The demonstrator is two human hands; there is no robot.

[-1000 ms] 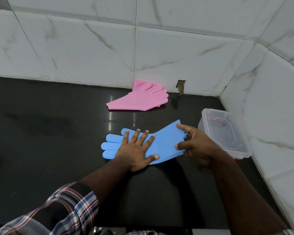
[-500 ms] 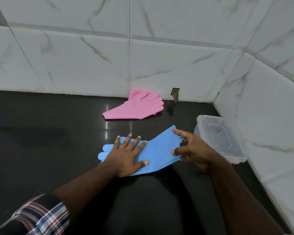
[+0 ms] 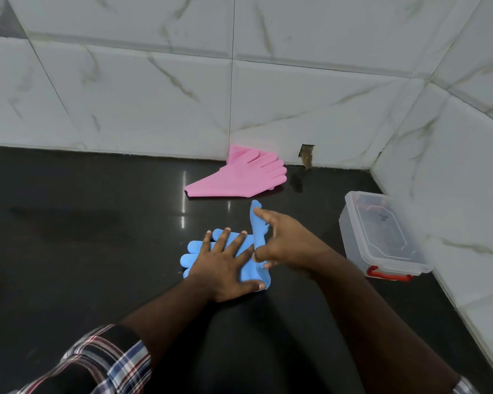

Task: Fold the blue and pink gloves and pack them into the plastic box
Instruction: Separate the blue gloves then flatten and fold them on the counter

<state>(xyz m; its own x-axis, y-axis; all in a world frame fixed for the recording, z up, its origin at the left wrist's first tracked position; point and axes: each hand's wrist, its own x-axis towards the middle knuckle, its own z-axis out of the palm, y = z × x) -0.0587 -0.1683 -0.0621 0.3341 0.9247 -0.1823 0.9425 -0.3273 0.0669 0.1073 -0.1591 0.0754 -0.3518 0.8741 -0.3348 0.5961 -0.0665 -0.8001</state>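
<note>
The left hand (image 3: 225,265) lies spread flat on the blue glove (image 3: 208,251), pinning it to the tabletop (image 3: 97,237). The right hand (image 3: 285,243) pinches its raised cuff mid-fold. Next that cuff should be laid over the fingers; the pink glove (image 3: 236,177) and plastic box (image 3: 382,237) wait.

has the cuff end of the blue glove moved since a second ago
Yes. The right hand has lifted the blue glove cuff off the black countertop, swinging it leftward, away from the plastic box.
</note>
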